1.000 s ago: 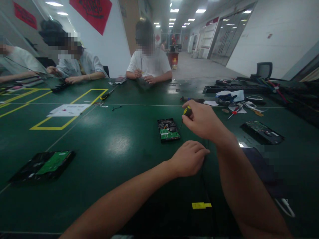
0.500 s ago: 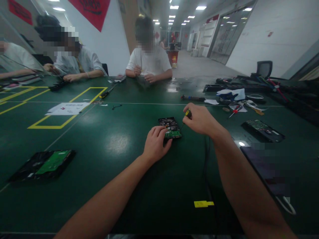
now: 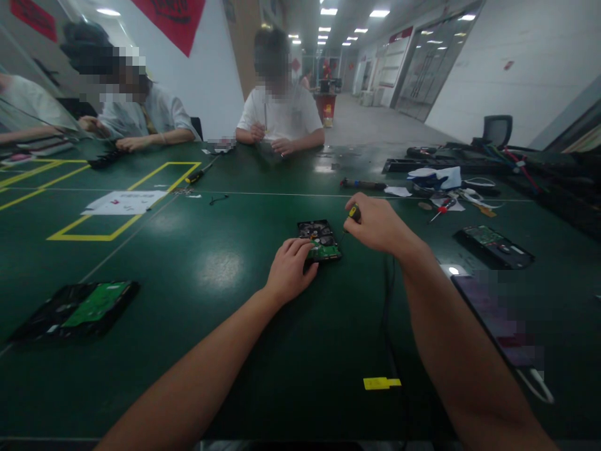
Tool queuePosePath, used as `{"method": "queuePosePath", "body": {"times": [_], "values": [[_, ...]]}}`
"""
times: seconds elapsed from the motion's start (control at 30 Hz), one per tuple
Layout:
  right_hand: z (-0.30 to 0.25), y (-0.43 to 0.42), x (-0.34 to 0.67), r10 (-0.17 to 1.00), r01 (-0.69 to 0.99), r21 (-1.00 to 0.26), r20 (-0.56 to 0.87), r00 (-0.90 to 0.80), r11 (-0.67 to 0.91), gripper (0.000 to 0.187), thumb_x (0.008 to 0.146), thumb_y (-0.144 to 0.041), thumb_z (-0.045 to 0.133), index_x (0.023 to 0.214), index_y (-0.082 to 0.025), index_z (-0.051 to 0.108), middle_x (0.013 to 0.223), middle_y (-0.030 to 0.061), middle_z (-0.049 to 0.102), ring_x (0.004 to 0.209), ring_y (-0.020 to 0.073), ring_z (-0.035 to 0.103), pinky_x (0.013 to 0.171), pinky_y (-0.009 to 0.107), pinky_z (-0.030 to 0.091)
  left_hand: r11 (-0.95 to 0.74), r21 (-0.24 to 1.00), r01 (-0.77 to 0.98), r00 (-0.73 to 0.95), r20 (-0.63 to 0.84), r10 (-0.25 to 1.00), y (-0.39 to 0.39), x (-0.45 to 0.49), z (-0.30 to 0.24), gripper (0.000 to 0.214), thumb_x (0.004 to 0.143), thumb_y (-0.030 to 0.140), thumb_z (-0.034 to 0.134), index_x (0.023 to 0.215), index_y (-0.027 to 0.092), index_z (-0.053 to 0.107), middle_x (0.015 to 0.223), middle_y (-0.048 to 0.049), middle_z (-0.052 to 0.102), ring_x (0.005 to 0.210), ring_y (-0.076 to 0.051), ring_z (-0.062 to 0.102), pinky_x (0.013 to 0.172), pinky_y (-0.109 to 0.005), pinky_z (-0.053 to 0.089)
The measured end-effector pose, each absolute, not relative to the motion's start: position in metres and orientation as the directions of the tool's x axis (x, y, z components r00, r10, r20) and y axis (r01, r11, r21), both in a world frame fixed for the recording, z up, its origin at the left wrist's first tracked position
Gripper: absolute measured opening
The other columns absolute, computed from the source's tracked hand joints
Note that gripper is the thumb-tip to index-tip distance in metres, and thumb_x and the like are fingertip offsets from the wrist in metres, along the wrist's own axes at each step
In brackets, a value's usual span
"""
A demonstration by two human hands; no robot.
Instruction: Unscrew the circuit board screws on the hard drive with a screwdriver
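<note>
A hard drive (image 3: 325,250) with a green circuit board lies on the green table in front of me. My left hand (image 3: 292,266) holds its left side, fingers across the top and thumb near the front edge, covering part of the board. Just to the right, my right hand (image 3: 375,227) is closed round a screwdriver (image 3: 355,213) with a yellow and black handle. The screwdriver's thin shaft points down beside the drive's right edge; whether its tip touches the drive I cannot tell.
Another hard drive (image 3: 77,310) lies at left, a third drive (image 3: 495,246) at right. A tablet-like device (image 3: 493,319) sits by my right forearm. A black cable with a yellow tag (image 3: 381,383) runs between my arms. Tools and scraps lie at back right. Co-workers (image 3: 282,116) sit across the table.
The view has shifted slightly. My left hand has moved a little to the left, showing more of the green board. My right hand with the screwdriver stays almost in place.
</note>
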State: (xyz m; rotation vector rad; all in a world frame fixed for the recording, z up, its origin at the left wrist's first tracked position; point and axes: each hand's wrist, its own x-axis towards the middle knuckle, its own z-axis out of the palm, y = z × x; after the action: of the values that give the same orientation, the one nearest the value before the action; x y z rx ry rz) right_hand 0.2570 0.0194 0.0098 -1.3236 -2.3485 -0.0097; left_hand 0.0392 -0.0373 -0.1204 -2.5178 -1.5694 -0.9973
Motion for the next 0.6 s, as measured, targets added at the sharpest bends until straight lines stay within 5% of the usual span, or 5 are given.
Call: {"method": "queuePosePath", "body": {"times": [0.6], "values": [[0.0092,0.0216,0.2599,0.836,0.833,-0.222,0.364,-0.41,0.506,0.025,0.079,-0.022,0.058,0.103,-0.017,0.062,0.097,0.014,0.072,0.089,0.0286,0.065,0.078,0.041,0.048,-0.527,0.296,0.797,0.329,0.52,0.788,-0.0347,0.0373,-0.1282,0.039,0.09,0.025,0.059,0.128,0.021,0.06,0.13,-0.0103,0.06,0.127,-0.03,0.047,0.108,-0.052,0.045]]}}
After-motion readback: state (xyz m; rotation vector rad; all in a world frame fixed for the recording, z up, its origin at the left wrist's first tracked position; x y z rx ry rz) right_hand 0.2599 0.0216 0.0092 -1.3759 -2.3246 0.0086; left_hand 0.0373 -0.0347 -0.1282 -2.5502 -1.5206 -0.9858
